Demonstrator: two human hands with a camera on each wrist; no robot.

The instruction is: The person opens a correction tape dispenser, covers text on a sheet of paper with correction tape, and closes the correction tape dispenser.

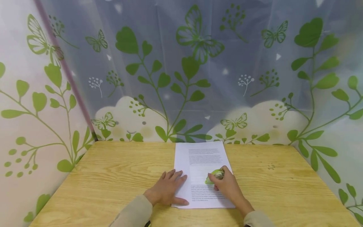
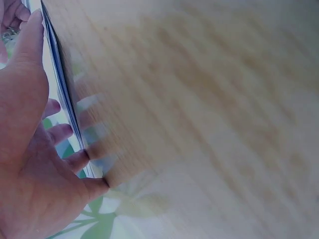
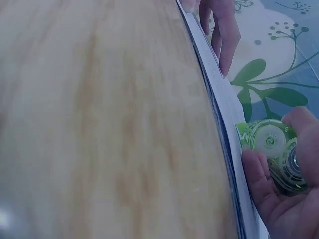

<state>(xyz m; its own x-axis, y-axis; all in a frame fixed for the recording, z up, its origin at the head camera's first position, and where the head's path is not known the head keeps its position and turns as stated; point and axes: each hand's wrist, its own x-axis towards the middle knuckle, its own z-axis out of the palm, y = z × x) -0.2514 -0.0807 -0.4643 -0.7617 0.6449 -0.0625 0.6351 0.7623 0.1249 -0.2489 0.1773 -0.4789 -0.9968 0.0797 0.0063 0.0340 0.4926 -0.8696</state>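
A stack of printed paper sheets lies on the table, with text above and below a paler band across its middle. My right hand grips a clear green correction tape dispenser. In the right wrist view, the reels inside the dispenser show through its case, and its tip is at the paper; contact is hard to tell. With fingers spread, my left hand rests on the left edge of the paper, thumb near the bottom corner. The left wrist view shows the same hand along the stack's edge.
The wooden table extends to both sides of the paper. Behind it hangs a curtain printed with leaves, butterflies and clouds, meeting the table's back edge. More of the patterned cloth hangs at the left side.
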